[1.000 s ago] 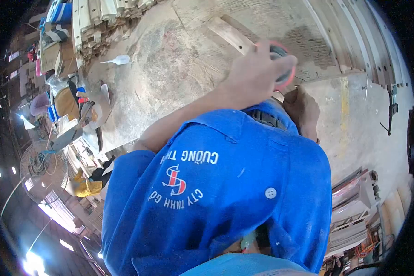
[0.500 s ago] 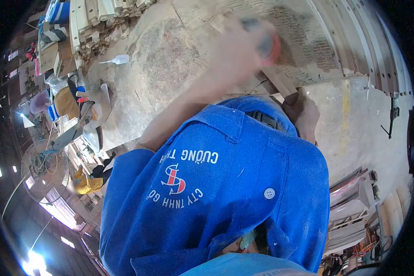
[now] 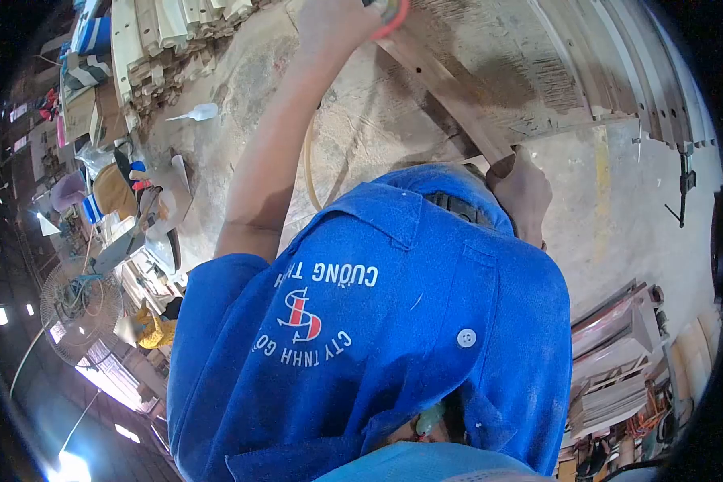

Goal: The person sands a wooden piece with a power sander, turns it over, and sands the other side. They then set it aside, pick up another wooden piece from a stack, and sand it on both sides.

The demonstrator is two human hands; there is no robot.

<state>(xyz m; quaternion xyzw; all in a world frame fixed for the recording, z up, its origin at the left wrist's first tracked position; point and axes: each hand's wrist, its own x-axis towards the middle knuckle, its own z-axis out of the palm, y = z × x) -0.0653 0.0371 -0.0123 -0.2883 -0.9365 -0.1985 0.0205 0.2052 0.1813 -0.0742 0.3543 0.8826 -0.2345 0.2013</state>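
Note:
My left hand (image 3: 335, 24) is at the top of the view, its fingers closed over a round red-and-black sander (image 3: 391, 18), partly cut off by the frame edge. The sander sits at the far end of a long wooden strip (image 3: 450, 96) with a small dark hole. My right hand (image 3: 522, 195) is closed around the near end of that strip, close to my chest. A tan hose (image 3: 309, 165) runs beside my left forearm. Under the strip is the dusty work surface (image 3: 273, 88).
Stacked wooden strips (image 3: 157, 32) lie at the upper left, with a white squeeze bottle (image 3: 194, 112) below them. More long pieces with holes (image 3: 643, 64) line the upper right, beside a dark clamp (image 3: 687, 185). A fan (image 3: 80, 309) stands at the left.
My left hand has moved the sander up and left along the strip to its far end, uncovering more wood and the hose. My right hand keeps its hold on the near end.

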